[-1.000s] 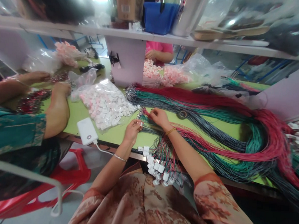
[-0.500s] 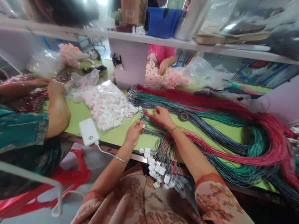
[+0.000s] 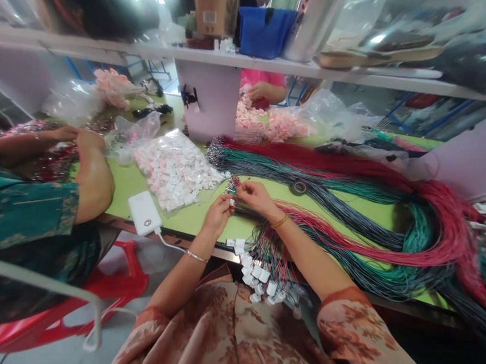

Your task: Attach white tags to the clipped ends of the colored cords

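Note:
Between the fingertips of my left hand point(image 3: 218, 215) is a small white plastic connector point(image 3: 232, 202). My right hand point(image 3: 259, 198) is closed in a pinch just above and to the right of it, on a thin wire at the metal-tipped wire ends point(image 3: 232, 184); the wire itself is mostly hidden by the fingers. Under my right forearm, a bunch of wires with white connectors point(image 3: 258, 274) on their ends hangs over the table edge. Red wires point(image 3: 354, 243) and dark green ones run from there to the right in a long loop.
A clear bag of white connectors point(image 3: 178, 170) lies left of my hands, near a white power bank point(image 3: 144, 214) with a cable. A tape roll point(image 3: 298, 188) sits among the wires. A co-worker's arm point(image 3: 95, 169) rests at left; another person point(image 3: 264, 88) sits opposite, below the shelf point(image 3: 152, 51).
My right hand has come left and slightly down, its fingertips now close to the connector in my left hand. The person opposite has lifted a hand from the pink pile.

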Available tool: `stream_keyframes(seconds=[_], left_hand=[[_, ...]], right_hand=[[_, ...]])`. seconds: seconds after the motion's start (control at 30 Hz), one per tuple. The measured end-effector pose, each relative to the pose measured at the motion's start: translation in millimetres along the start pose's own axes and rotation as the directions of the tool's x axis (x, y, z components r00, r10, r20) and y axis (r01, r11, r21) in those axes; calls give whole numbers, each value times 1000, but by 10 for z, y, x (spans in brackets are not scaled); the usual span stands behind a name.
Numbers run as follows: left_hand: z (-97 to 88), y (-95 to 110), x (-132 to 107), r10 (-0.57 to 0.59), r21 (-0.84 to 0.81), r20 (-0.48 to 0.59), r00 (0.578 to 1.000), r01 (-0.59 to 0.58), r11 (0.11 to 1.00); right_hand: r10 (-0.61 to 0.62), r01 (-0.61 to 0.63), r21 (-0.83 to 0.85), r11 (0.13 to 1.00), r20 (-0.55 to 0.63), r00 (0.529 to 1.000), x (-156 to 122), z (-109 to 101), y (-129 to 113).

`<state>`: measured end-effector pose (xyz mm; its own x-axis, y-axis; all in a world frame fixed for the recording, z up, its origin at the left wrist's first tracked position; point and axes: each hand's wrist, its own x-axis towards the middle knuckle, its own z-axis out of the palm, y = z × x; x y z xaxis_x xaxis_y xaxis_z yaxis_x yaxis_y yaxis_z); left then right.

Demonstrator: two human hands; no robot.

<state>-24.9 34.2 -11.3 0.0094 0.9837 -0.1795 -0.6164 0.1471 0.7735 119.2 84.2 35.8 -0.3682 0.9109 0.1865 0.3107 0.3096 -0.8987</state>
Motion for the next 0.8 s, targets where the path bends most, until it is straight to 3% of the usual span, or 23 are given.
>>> stream_keyframes(seconds=[0.2,0.37,0.5,0.6,0.7,0.8], left_hand=[[11,19,-10,-25,-16,33,999,25,1000],[42,28,-32,-12,9,27,1000,12,1000],[45,-5,-39,38,124,4,999,-38,992],[30,-26,-33,25,175,-19,1000,-21,984],[13,-25,-16,21,139,-45,999,-15,990],[5,-16,0,50,112,-46,998,-44,993]], right_hand=[[52,-47,-56,997,89,995,-261,-38,104],[52,-44,-74,996,111,992,-266,-11,102],[47,-38,-71,997,134,990,-270,28,146],[-43,67,-232,970,105,994,-318,54,122],[-195,210,-460,863,80,978,-370,82,67],[-234,239,-516,823,77,969,-385,108,53]])
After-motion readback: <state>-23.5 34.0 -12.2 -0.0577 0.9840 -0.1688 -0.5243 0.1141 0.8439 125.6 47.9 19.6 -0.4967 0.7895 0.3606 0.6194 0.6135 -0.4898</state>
